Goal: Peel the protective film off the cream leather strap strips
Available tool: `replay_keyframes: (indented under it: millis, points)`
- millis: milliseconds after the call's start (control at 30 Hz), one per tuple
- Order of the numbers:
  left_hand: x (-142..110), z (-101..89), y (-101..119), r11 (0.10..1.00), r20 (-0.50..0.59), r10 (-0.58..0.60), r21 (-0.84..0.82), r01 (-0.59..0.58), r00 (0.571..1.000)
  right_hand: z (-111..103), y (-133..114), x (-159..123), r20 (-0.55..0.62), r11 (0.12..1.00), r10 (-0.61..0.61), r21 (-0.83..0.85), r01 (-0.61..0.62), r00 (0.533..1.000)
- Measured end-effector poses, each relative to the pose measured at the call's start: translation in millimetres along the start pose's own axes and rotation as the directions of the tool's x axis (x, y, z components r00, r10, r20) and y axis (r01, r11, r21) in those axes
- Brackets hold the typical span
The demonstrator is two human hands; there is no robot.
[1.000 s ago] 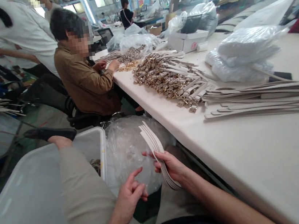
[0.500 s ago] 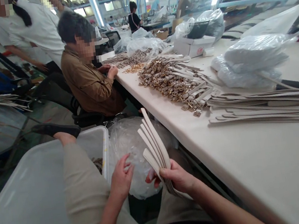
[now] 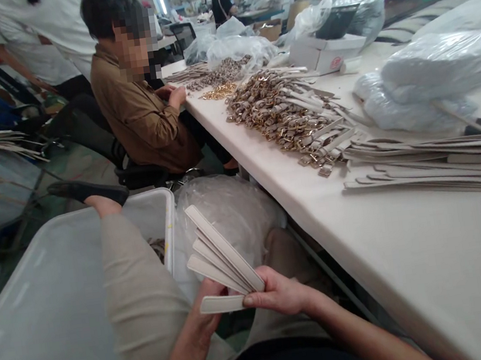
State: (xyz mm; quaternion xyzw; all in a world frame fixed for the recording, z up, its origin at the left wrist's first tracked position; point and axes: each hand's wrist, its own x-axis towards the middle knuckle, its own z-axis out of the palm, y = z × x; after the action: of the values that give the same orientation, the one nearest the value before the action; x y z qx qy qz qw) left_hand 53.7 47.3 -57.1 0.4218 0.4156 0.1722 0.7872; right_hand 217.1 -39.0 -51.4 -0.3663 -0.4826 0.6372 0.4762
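Several pale beige straps with stitched edges and rounded ends fan out over my lap. My right hand is closed around their near ends, its thumb pressed on the lowest strap. Just left of it, my left hand is behind the fan, its fingers hidden by the straps, so I cannot tell whether it grips them. On the table to my right lie a pile of short straps with gold buckles and a stack of long beige straps.
A white plastic bin stands at my left, my leg resting across it. A clear plastic bag bulges beyond my hands. A co-worker in a brown shirt sits at the table's left edge. Wrapped plastic packs and a white box are on the table.
The straps have tipped leftward and spread into a wider fan. My left hand, open and apart from them before, has moved in behind them. The view has tilted down slightly.
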Motion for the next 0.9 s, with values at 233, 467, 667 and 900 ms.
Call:
replay_keyframes:
  millis: [233,467,667,900]
  points:
    - [4.6,-15.0,19.6,0.983,-0.106,0.093,0.17,-0.074,0.99,-18.9,14.2,-8.5,-0.295,0.891,0.244,0.445,-0.093,0.924]
    - [-7.7,1.1,12.3,0.893,0.119,0.067,0.436,-0.113,0.991,-17.3,21.2,20.0,-0.268,0.857,0.291,0.5,-0.125,0.919]
    - [-11.3,-0.3,-3.6,0.952,0.095,-0.003,0.304,-0.026,0.996,-24.4,6.6,34.8,-0.398,0.927,0.219,0.369,-0.063,0.891]
    - [-14.8,-9.0,-15.2,0.967,-0.003,-0.057,0.248,0.056,0.998,-36.3,-0.8,45.6,-0.464,0.974,0.158,0.221,-0.059,0.872]
